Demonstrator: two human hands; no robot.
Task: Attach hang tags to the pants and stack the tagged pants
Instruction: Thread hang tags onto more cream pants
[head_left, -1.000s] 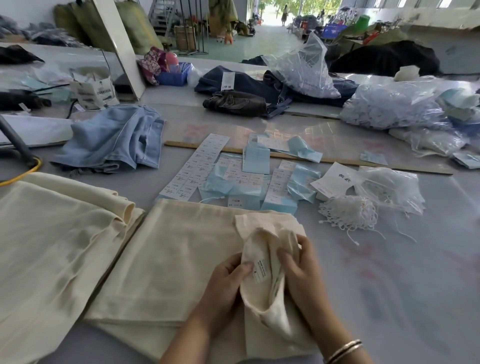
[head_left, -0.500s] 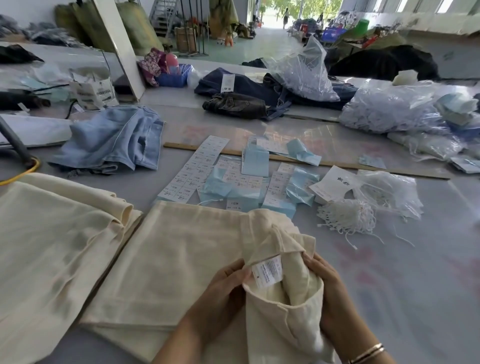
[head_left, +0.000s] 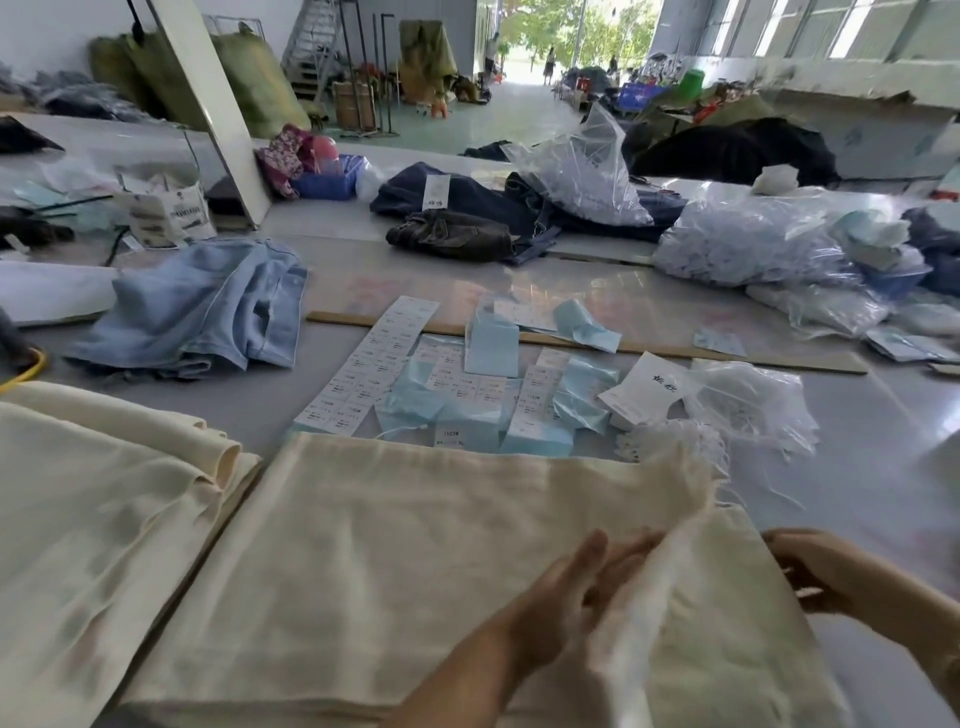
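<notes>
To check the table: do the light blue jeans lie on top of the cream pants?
No, the light blue jeans lie apart on the table, behind the cream pants.

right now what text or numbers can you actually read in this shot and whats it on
"1103#": light blue tag at the cream pants' far edge.
White card: two dark handwritten characters, not legible.
Sticker sheets: print too small.
White bag: lettering blurred.

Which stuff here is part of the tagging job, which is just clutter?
In the job:
cream pants under both hands
left hand, right hand
second cream stack
blue hang tags
label sheets
white tag strings

Lying about:
light blue jeans
dark jeans
clear plastic bags
wooden ruler
</notes>
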